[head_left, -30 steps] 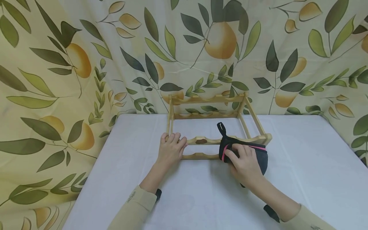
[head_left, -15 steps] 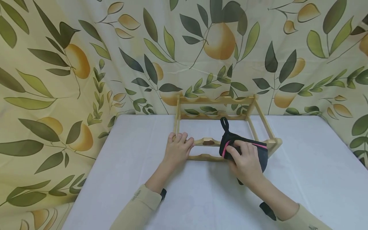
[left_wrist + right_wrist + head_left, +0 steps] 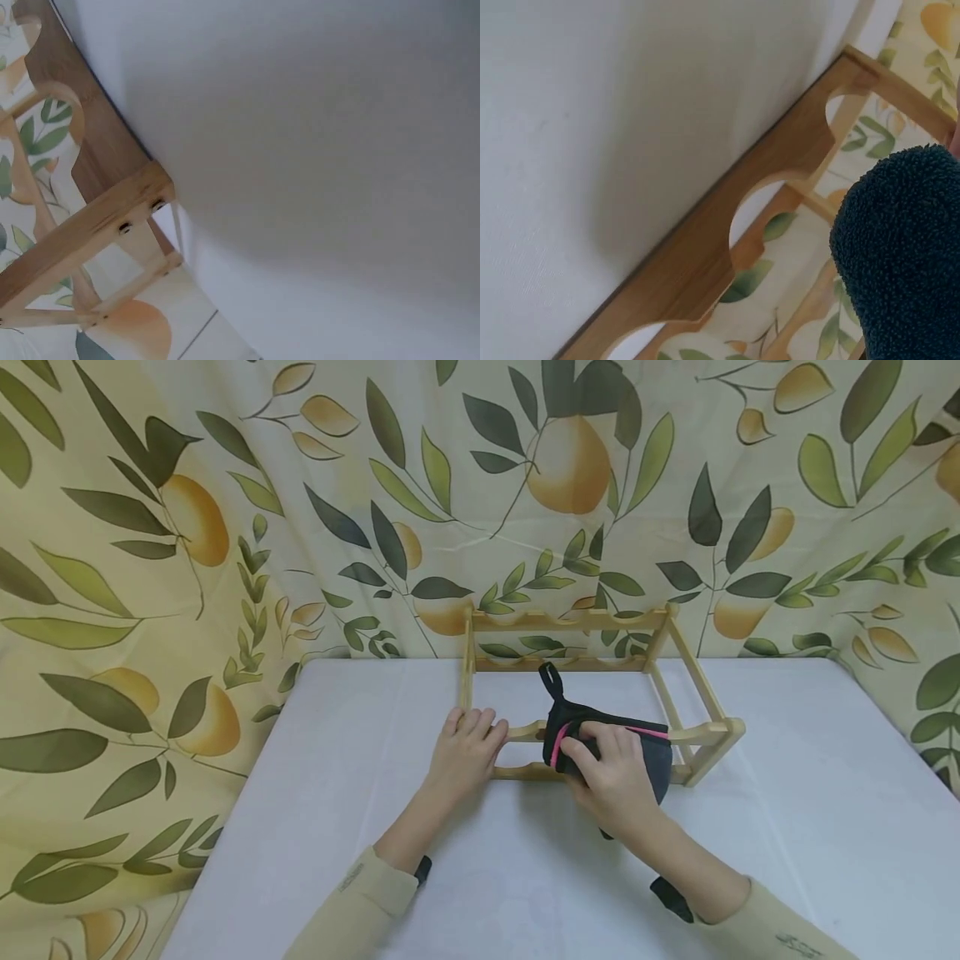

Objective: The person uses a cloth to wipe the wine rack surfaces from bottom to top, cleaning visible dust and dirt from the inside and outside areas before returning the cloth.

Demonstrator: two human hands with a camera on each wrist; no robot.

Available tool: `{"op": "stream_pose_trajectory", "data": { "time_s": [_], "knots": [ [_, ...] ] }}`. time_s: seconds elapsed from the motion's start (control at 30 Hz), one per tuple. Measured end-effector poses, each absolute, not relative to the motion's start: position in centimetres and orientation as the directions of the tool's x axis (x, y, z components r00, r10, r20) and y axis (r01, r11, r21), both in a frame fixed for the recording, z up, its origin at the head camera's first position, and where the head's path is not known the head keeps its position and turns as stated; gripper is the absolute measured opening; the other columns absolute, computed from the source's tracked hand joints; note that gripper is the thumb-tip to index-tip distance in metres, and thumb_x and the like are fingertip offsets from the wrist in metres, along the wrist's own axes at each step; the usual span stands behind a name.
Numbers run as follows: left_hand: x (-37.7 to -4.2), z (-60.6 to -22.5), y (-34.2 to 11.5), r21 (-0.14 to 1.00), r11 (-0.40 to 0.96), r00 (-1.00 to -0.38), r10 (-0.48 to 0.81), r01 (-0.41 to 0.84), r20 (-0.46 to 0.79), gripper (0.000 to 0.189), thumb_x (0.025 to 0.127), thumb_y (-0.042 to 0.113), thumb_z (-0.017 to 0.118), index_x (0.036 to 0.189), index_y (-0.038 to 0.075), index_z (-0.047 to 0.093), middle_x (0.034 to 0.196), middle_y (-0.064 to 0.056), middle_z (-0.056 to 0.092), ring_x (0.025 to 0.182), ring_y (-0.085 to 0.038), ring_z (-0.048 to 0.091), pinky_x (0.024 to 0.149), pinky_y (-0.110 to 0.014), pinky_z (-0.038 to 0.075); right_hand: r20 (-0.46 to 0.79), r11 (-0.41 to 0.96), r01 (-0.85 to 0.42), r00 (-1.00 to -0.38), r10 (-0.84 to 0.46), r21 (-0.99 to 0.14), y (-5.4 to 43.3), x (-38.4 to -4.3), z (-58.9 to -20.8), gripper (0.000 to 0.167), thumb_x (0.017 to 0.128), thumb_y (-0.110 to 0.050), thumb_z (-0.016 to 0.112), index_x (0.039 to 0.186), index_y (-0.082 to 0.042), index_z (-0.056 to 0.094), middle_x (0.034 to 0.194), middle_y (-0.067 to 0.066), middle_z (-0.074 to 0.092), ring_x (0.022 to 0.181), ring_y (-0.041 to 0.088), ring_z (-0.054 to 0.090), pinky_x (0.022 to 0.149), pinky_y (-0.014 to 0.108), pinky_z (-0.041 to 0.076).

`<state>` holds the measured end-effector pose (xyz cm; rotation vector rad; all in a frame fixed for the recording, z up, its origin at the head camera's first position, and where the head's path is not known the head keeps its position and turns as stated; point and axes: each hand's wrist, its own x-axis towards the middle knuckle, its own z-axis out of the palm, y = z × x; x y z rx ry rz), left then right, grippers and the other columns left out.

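A pale wooden wine rack [image 3: 573, 621] with scalloped rails stands on the white-covered table. My left hand [image 3: 465, 756] grips its front left corner, fingers curled over the upper rail; in the left wrist view only the rack's post and rail [image 3: 90, 232] show, not the hand. In my right hand [image 3: 618, 777] is a dark cleaning mitt [image 3: 656, 764] with pink edging and a black hanging loop. It lies against the front upper rail, right of the middle. Seen from the right wrist, the mitt's underside [image 3: 904, 247] is teal terry cloth beside the scalloped rail [image 3: 697, 247].
White cloth [image 3: 810, 827] covers the tabletop around the rack. A curtain [image 3: 420, 468] printed with fruit and leaves hangs directly behind the rack and along the left side. Floor tiles [image 3: 202, 330] show past the table edge.
The rack shifted to the right with my left hand on it, mostly in the first half second. My right hand then slid the mitt left along the front rail.
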<state>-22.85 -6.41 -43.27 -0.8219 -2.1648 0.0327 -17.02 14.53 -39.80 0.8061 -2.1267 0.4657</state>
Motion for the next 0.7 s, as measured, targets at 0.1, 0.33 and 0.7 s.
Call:
{"op": "stream_pose_trajectory", "data": {
  "time_s": [0.1,0.33,0.7],
  "knots": [
    [-22.74,-43.06,-6.69,-0.283,0.792,-0.458,0.56,0.541,0.69,0.021,0.093,0.031,0.044,0.09,0.015,0.057,0.093,-0.001,0.051,0.085,-0.018,0.048,0.086,-0.033,0.036,0.794,0.726,-0.686,-0.473,-0.383,-0.058,14.27,-17.03,-39.81,0.041,0.055,0.005,0.075,0.092,-0.002,0.059,0.095,0.02,0.051,0.084,0.036,0.047,0.067,0.049,0.039],
    [-22.6,-43.01,-6.93,-0.297,0.806,-0.514,0.565,0.512,0.646,0.024,0.094,0.035,0.041,0.09,0.015,0.054,0.087,0.0,0.047,0.087,-0.018,0.046,0.087,-0.033,0.036,0.798,0.698,-0.7,-0.501,-0.334,-0.148,14.79,-16.7,-39.79,0.024,0.063,-0.004,0.055,0.088,-0.002,0.056,0.095,0.019,0.049,0.084,0.034,0.045,0.068,0.048,0.037],
    [-22.65,-43.12,-6.9,-0.28,0.81,-0.518,0.555,0.516,0.65,0.032,0.098,0.034,0.03,0.088,0.015,0.053,0.086,-0.001,0.047,0.087,-0.019,0.046,0.086,-0.034,0.034,0.778,0.663,-0.741,-0.479,-0.407,-0.11,13.97,-17.4,-39.9,0.029,0.064,-0.007,0.055,0.093,-0.004,0.058,0.096,0.018,0.05,0.086,0.034,0.046,0.07,0.048,0.037]
  ]
}}
